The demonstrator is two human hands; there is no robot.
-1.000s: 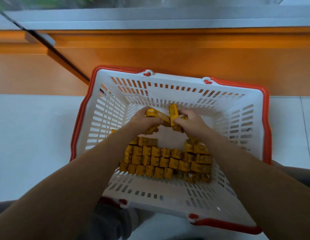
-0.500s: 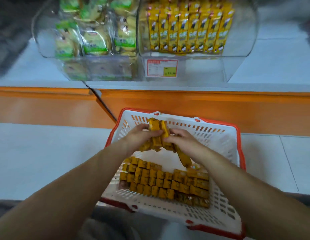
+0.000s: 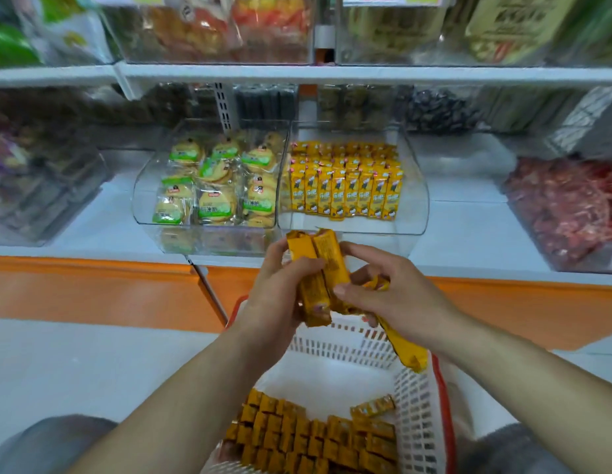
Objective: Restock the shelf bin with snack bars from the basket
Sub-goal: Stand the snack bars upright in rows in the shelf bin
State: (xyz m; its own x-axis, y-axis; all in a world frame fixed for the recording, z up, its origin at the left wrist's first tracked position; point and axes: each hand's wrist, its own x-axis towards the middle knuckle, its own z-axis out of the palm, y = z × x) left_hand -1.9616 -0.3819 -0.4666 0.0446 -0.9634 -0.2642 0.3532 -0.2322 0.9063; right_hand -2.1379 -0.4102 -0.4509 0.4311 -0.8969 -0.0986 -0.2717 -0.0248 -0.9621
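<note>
Hands are both busy. The left hand [image 3: 277, 295] has its fingers wrapped round a bundle of yellow snack bars [image 3: 318, 278] held upright. The right hand [image 3: 393, 299] pinches the same bundle from the other side with thumb and fingertips, and one extra bar [image 3: 403, 347] dangles below its palm.

The bundle sits right in front of the clear shelf bin [image 3: 417, 186], its top ends level with the front lip. That curved front wall stands between the bundle and the standing rows of bars [image 3: 345, 189] already inside.

The neighbour bin [image 3: 143, 200] on the left holds round cakes in green-label wrappers, and a bin of red snacks [image 3: 564, 213] sits off to the right. The upper shelf [image 3: 297, 75] runs across above and the orange shelf base [image 3: 92, 292] below. The white basket [image 3: 417, 398] with a red rim is under the forearms, with loads of bars [image 3: 311, 436] still packed in it.

Compared with half a second ago, the hands have come up out of the basket to the bin front. The view has tilted up too, so the upper shelf now shows.
</note>
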